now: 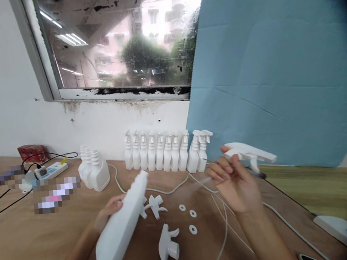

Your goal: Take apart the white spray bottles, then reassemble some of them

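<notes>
My left hand [109, 210] is closed round a white plastic bottle [124, 227], tilted with its open neck up and to the right. In my right hand [232, 177] is a white trigger spray head [248, 151], held up apart from the bottle, its nozzle pointing right. A thin tube seems to run left from the spray head, blurred. Between my hands lie loose spray heads, one [168, 243] near the front and another [156, 206] farther back. Several white washers lie to their right, one of them [193, 229] nearest me. Thin white tubes [226, 230] lie below my right forearm.
Along the wall stands a row of white spray bottles [160, 153]. Bottles without heads [94, 169] stand left of it. A power strip [52, 171], black cables and a red box [32, 153] are at the far left. A white cable [169, 192] crosses the table [28, 244].
</notes>
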`<state>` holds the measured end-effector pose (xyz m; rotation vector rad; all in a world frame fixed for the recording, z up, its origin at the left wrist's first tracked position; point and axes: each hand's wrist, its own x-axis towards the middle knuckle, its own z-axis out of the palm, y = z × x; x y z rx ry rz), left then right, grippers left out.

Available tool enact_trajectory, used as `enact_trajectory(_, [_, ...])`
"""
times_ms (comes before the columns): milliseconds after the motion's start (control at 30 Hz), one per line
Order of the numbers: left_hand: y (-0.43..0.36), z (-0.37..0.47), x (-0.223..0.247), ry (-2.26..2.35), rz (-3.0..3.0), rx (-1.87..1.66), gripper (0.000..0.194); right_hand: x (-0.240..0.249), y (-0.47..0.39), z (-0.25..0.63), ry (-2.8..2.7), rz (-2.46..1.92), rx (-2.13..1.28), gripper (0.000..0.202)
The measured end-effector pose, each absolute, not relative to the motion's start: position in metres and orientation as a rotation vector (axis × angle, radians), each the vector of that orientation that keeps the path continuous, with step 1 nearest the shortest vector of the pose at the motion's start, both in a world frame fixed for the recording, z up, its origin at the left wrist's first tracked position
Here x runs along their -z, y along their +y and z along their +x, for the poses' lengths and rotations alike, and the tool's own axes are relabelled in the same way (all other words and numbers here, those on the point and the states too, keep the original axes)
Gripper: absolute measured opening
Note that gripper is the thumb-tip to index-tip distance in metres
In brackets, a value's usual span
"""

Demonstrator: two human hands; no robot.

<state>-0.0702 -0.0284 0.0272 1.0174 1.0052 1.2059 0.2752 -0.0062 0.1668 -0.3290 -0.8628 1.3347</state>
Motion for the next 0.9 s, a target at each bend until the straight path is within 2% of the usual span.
enact_trajectory(100, [-0.01, -0.098, -0.033, 1.322, 1.023, -1.511, 0.058, -0.173, -0.003, 0.296, -0.886, -0.445, -1.335, 0.025])
enact_trajectory(167, [0.001, -0.115, -0.031, 1.553, 1.226, -1.688, 0.06, -0.172, -0.001, 0.302, -0.905, -0.562, -1.434, 0.025])
enact_trajectory(333, [0.012, -0.131, -0.022, 2.041, 1.636, -1.767, 0.054, -0.162, 0.006, 0.293, -0.957, -0.816, -1.548, 0.032])
enact_trajectory(433, [0.014, -0.125, -0.016, 2.133, 1.618, -1.794, 0.058, -0.155, 0.007, 0.285, -0.996, -0.823, -1.568, 0.035])
enact_trajectory(567, [0.019, -0.119, -0.006, 2.145, 1.716, -1.837, 0.057, -0.152, 0.007, 0.28, -0.956, -0.731, -1.65, 0.022])
enact_trajectory(767, [0.027, -0.123, 0.017, 2.155, 1.6, -1.897, 0.073, -0.155, 0.006, 0.279, -0.869, -0.622, -1.784, 0.012])
enact_trajectory(900, [0.022, -0.128, 0.029, 2.253, 1.707, -1.771, 0.062, -0.155, 0.006, 0.279, -0.869, -0.635, -1.745, 0.02])
